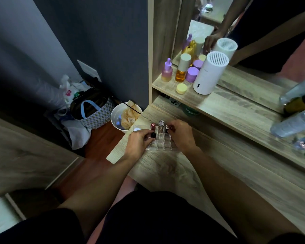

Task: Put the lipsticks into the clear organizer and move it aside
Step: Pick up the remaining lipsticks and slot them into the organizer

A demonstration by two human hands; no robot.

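The clear organizer (161, 144) with its grid of small cells sits on the wooden desk near the left edge. A red lipstick (153, 125) and a clear-capped one (161, 123) stand upright in its back row. My left hand (139, 144) pinches a black-capped lipstick (153, 135) over the organizer's left side. My right hand (180, 135) grips a dark red lipstick (169, 128) at the back right cells. Part of the organizer is hidden under both hands.
A raised shelf holds a purple dropper bottle (167, 71), an amber bottle (182, 69), a purple jar (192, 74), a yellow jar (181, 88) and a white cylinder (209, 73) before a mirror. Bottles (296, 110) lie at right. A white bin (125, 117) and bag (93, 111) stand on the floor left.
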